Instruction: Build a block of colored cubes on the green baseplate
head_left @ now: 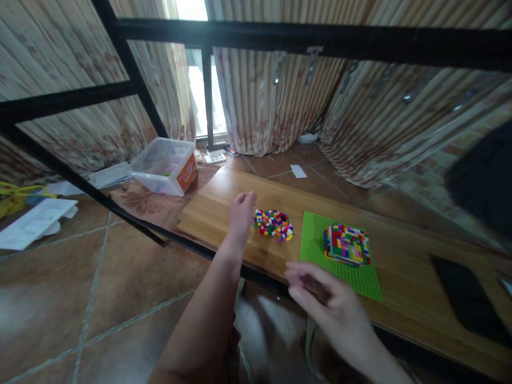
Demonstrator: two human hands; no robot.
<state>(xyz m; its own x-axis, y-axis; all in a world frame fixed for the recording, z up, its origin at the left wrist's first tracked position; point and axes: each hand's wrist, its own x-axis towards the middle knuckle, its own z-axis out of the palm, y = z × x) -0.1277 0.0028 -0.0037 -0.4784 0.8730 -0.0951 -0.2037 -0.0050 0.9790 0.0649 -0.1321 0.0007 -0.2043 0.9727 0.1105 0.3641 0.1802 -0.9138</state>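
Observation:
My left hand (241, 213) is over the wooden board, just left of a loose pile of small coloured building bricks (274, 224). Its fingers are curled closed, and whatever they may hold is hidden. Above the board's near edge is my right hand (328, 298), loosely curved, with a gap between thumb and fingers and nothing clearly seen in it. Past that hand lies a green baseplate (314, 234). A low block of stacked multicoloured bricks (347, 245) stands on the plate, towards its right side.
The wooden board (216, 197) has a dark frame along its near edge. A black flat object (468, 293) lies at its right. Beyond the left end sits a clear plastic bin (160, 165). Black metal bars (280, 34) cross above, before curtains (272, 106).

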